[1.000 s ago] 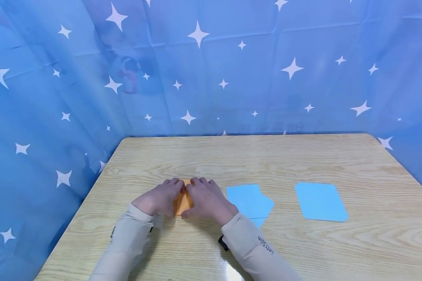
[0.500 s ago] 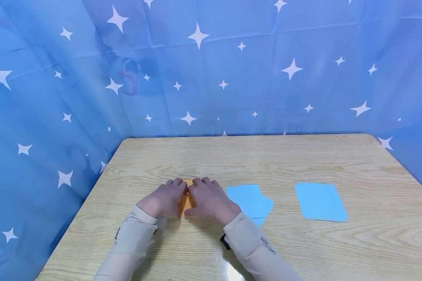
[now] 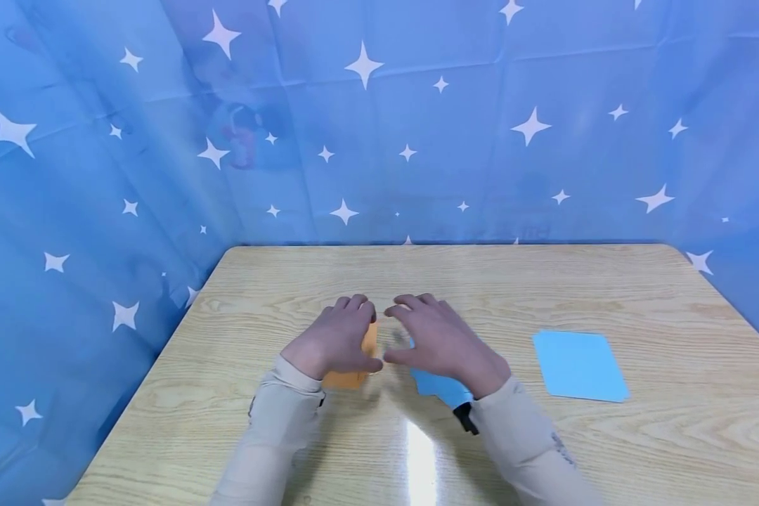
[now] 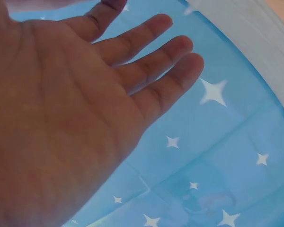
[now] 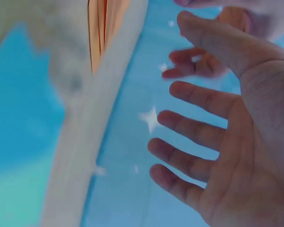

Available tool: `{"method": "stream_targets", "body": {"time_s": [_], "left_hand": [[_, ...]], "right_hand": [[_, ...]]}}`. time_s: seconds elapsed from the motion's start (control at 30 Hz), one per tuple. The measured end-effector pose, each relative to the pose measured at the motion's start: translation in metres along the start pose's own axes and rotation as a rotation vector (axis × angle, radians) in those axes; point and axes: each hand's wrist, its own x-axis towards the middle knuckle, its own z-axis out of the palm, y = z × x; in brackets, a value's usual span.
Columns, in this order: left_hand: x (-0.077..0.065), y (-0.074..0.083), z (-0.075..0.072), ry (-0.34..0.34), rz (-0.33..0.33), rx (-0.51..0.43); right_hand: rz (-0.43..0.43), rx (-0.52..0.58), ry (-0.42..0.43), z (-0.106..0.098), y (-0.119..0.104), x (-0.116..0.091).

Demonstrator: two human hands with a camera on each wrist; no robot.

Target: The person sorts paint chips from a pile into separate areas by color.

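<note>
My left hand (image 3: 338, 341) is over the orange paper (image 3: 346, 380) and hides much of it in the head view. Its palm and spread fingers show bare in the left wrist view, holding nothing. My right hand (image 3: 445, 341) hovers in front of the nearer blue sheets (image 3: 435, 384), covering part of them. In the right wrist view the right palm (image 5: 236, 161) is bare too, fingers loosely extended. The thumbs point toward each other across a narrow gap. The orange paper (image 5: 109, 26) shows dark edge lines in the right wrist view.
More blue paper (image 3: 580, 365) lies flat farther right on the wooden table (image 3: 670, 450). A blue curtain (image 3: 443, 140) with white stars hangs behind the table and along its left side. Light glares off the tabletop near the front.
Both hands have lifted off the orange paper and moved right, their fingers spreading. The right hand now overlaps the nearer blue sheets. The farther blue paper stays put.
</note>
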Motion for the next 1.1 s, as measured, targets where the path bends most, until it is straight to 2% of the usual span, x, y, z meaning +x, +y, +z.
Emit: {"method": "stream_targets", "body": {"time_s": [0.23,0.33,0.47,0.6,0.77,0.9,1.1], "left_hand": [[0.012,0.029,-0.005,0.0,0.02,-0.031],[0.018,0.041,-0.006,-0.004,0.034,-0.033],[0.027,0.054,-0.002,-0.019,0.044,0.009],[0.036,0.062,0.009,-0.056,0.036,0.068],[0.046,0.066,0.027,-0.109,0.018,0.105],[0.051,0.071,0.041,-0.141,0.031,0.125],[0.056,0.077,0.053,-0.163,0.047,0.146]], "right_hand": [[0.008,-0.017,0.031,-0.026,0.045,-0.037],[0.016,-0.008,0.039,-0.033,0.058,-0.049],[0.031,0.013,0.027,-0.037,0.068,-0.059],[0.043,0.027,-0.017,-0.033,0.077,-0.061],[0.067,0.038,-0.141,-0.018,0.084,-0.054],[0.068,0.054,-0.22,-0.005,0.087,-0.051],[0.077,0.073,-0.25,0.001,0.087,-0.049]]}}
